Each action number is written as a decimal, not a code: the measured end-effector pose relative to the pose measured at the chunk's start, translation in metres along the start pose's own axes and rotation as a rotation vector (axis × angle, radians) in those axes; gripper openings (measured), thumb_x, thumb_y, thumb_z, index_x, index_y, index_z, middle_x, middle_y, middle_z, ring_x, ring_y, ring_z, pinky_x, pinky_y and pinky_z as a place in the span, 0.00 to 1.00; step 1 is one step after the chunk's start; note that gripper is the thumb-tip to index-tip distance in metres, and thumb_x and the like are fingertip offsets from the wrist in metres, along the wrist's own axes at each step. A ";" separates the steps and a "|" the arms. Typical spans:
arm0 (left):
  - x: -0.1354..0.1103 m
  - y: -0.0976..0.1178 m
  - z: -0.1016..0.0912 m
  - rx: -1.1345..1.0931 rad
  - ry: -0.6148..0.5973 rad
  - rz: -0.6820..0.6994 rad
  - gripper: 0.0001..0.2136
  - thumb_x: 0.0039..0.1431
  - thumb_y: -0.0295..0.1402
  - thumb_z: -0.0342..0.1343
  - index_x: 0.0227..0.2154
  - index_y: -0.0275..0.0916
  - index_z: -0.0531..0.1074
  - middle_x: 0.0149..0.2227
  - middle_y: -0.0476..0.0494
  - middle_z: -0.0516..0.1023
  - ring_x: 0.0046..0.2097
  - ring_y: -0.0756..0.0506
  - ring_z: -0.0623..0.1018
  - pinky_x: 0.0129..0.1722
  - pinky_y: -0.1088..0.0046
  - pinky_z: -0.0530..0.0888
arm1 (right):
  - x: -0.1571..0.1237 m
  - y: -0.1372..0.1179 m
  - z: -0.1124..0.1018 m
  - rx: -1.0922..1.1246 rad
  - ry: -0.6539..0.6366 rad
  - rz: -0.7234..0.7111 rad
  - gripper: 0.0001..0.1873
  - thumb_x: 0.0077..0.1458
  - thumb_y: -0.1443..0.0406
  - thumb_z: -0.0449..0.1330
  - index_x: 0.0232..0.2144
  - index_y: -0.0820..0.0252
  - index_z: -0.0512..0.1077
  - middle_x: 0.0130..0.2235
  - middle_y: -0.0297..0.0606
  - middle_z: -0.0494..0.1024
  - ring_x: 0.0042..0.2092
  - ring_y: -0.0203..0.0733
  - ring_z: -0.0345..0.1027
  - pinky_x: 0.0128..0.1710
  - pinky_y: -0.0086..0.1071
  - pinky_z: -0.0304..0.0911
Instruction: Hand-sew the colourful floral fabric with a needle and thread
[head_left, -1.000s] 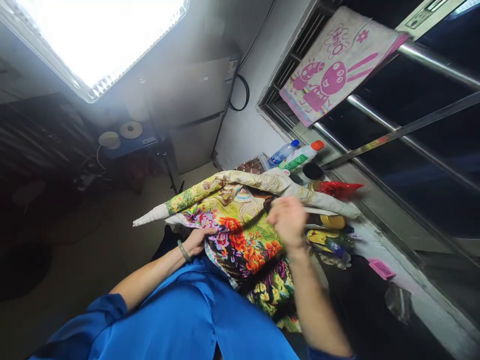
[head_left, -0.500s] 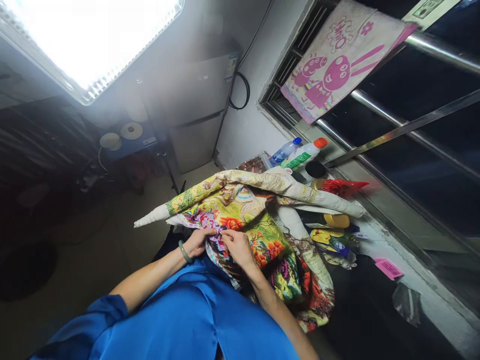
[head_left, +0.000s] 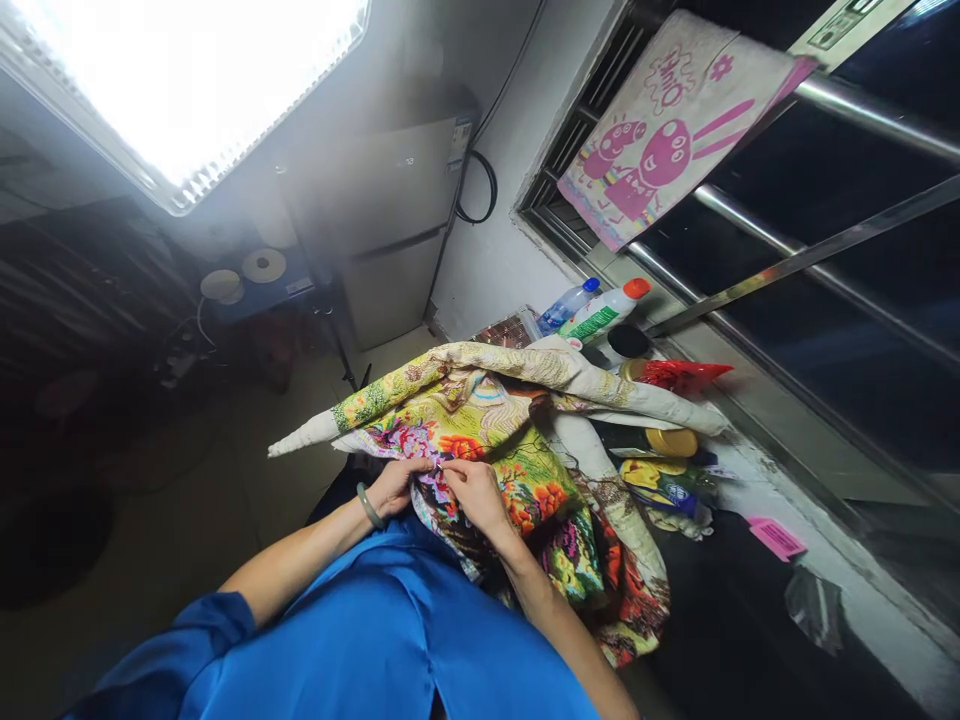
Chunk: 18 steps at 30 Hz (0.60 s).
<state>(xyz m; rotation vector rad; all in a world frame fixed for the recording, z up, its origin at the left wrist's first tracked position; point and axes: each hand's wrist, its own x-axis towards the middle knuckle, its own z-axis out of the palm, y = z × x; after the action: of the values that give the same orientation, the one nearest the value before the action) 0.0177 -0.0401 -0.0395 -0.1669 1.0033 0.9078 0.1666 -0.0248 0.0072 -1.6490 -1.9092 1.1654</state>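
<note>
A large embroidered cloth (head_left: pixel 457 415) with bright flowers on a yellow-green ground lies bunched over my lap, its far edge rolled into a long tube with white ends. My left hand (head_left: pixel 397 484), a pale bangle at its wrist, is closed on the near edge, thumb on top and the other fingers mostly under the fabric. Close beside it, my right hand (head_left: pixel 477 492) is pinched over the purple flowers, fingertips nearly meeting the left thumb. Whatever sits in that pinch is too small to make out. More folds of cloth hang to the right, below my right forearm.
Right of the cloth, along the window ledge, stand a blue-capped bottle (head_left: pixel 568 305), an orange-capped bottle (head_left: pixel 606 310), a gold-lidded jar (head_left: pixel 670 442), a red packet (head_left: pixel 686 375) and a pink card (head_left: pixel 778 538). A bright lamp (head_left: pixel 187 80) hangs upper left. A fridge (head_left: pixel 390 190) stands behind.
My hands and the cloth hold almost the same position. The view has shifted very slightly.
</note>
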 end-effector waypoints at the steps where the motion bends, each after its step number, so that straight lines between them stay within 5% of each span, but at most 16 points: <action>1: 0.000 0.000 0.000 0.004 0.001 0.004 0.09 0.35 0.17 0.69 0.20 0.33 0.77 0.21 0.43 0.80 0.31 0.40 0.82 0.45 0.62 0.77 | 0.000 -0.001 0.000 -0.031 0.009 -0.009 0.16 0.53 0.67 0.55 0.30 0.56 0.84 0.20 0.35 0.79 0.24 0.41 0.72 0.28 0.29 0.66; 6: 0.002 -0.001 -0.001 0.020 0.009 0.012 0.08 0.37 0.17 0.69 0.20 0.34 0.77 0.20 0.44 0.80 0.26 0.44 0.80 0.42 0.65 0.76 | -0.001 -0.004 0.005 -0.051 0.054 -0.002 0.14 0.52 0.67 0.55 0.26 0.57 0.81 0.21 0.38 0.80 0.24 0.40 0.72 0.29 0.29 0.66; 11: 0.005 -0.001 -0.004 0.036 -0.010 -0.012 0.08 0.38 0.19 0.70 0.20 0.31 0.76 0.21 0.41 0.80 0.25 0.45 0.79 0.38 0.67 0.75 | -0.002 0.007 0.011 0.278 -0.025 0.125 0.12 0.52 0.63 0.56 0.29 0.60 0.80 0.17 0.33 0.74 0.15 0.36 0.63 0.17 0.27 0.60; 18: 0.005 0.000 -0.003 0.060 0.004 -0.042 0.09 0.39 0.19 0.70 0.22 0.34 0.77 0.21 0.44 0.80 0.26 0.44 0.80 0.40 0.68 0.76 | 0.000 0.017 0.010 0.317 0.028 0.135 0.11 0.47 0.62 0.60 0.28 0.58 0.82 0.27 0.38 0.82 0.24 0.41 0.72 0.21 0.29 0.66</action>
<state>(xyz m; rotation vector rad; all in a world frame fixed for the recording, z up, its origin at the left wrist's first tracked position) 0.0168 -0.0388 -0.0452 -0.1390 1.0258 0.8387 0.1702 -0.0290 -0.0114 -1.6256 -1.5203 1.4064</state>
